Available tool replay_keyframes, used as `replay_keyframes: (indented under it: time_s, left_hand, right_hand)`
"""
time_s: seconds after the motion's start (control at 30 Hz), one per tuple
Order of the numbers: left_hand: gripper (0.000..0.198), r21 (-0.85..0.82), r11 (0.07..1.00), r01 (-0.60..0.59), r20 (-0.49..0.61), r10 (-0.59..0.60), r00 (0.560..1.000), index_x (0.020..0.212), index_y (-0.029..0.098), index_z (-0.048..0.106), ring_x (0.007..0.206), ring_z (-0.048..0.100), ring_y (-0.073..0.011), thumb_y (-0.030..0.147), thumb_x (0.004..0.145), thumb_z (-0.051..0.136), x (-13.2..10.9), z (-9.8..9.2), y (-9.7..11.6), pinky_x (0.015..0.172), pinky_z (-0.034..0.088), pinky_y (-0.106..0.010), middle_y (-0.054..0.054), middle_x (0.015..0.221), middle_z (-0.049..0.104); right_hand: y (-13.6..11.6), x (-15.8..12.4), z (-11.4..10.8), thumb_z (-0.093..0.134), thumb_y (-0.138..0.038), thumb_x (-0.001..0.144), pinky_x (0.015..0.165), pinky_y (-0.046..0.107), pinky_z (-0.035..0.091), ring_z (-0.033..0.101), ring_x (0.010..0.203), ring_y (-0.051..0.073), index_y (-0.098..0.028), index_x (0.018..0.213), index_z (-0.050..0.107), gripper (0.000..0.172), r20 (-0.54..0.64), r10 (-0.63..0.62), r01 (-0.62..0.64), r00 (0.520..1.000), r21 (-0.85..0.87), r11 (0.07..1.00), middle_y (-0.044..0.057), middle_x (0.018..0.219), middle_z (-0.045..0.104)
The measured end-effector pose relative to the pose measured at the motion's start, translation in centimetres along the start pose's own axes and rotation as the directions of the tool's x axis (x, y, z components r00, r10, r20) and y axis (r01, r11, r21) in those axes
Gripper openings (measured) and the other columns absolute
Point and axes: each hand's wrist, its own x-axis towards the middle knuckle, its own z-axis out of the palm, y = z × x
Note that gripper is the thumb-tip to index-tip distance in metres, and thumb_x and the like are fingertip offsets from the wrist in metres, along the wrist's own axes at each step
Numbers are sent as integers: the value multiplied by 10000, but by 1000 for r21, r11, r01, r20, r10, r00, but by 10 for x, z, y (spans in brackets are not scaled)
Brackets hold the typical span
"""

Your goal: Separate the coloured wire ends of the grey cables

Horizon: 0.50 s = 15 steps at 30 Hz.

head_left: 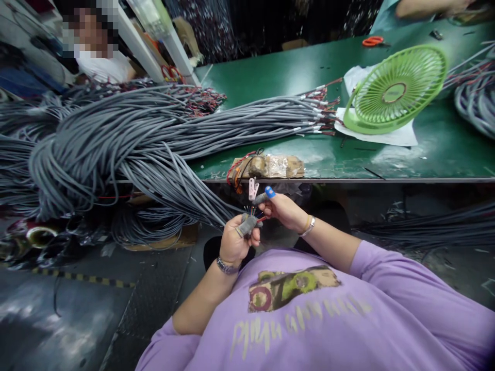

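Observation:
My left hand [240,234], with grey finger covers, is closed round the end of a grey cable [209,206]. Thin coloured wires [252,210] fan out above its thumb and fingers. Close beside it, my right hand [279,208] has its fingers bent in at these wires; a blue wrap is on one fingertip and a grey cover on another. A red wire or sleeve shows between the hands. Just above them, a pink clothes peg [253,189] hangs at a taped wooden block [276,166] on the table's front edge. What the right fingertips pinch is too small to make out.
A large heap of grey cables [104,129] covers the left of the green table [270,77]. At the right stand a green fan [394,90] and orange-handled scissors [373,41]. Another person [102,62] is at the back left; a co-worker's arm [429,7] shows top right.

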Motion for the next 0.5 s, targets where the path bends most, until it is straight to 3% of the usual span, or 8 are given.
replay_keyframes:
  time_s: [0.1,0.2,0.3,0.4,0.5]
  left_hand:
    - [392,-48,997,62,124,-55,991,674,121,640,290,447,-71,481,632,791,9,-5,5,305,302,-162,19,402,551]
    - [368,-82,990,118,223,-97,970,678,115,648,267,422,-67,448,638,799,18,-11,9,289,264,-157,18,382,536]
    - [341,-121,978,168,315,-123,941,666,114,636,250,399,-64,416,656,795,26,-16,11,292,257,-155,32,355,495]
    - [316,-184,963,196,378,-114,919,660,117,625,241,370,-54,390,676,782,32,-19,12,300,274,-151,47,345,459]
    - [280,-222,950,221,412,-114,904,664,113,635,240,358,-52,357,694,769,37,-20,11,292,272,-148,45,349,455]
  right_hand:
    - [-4,12,1,583,-639,803,496,214,366,413,522,67,-141,860,609,502,83,90,-96,992,67,993,8,726,575]
    - [-7,18,6,670,-612,743,488,213,336,384,511,63,-149,867,607,484,185,45,-64,982,98,993,-11,701,556]
    - [-5,21,10,741,-611,660,477,212,262,331,490,54,-143,740,587,499,73,-117,116,990,11,993,-34,601,505]
    - [-2,25,13,686,-668,680,485,224,247,341,492,62,-146,672,576,534,-60,-257,252,964,-87,964,-33,551,482]
    - [0,32,15,609,-708,730,501,223,297,352,505,70,-148,768,626,562,17,-169,168,986,52,984,-32,581,482]
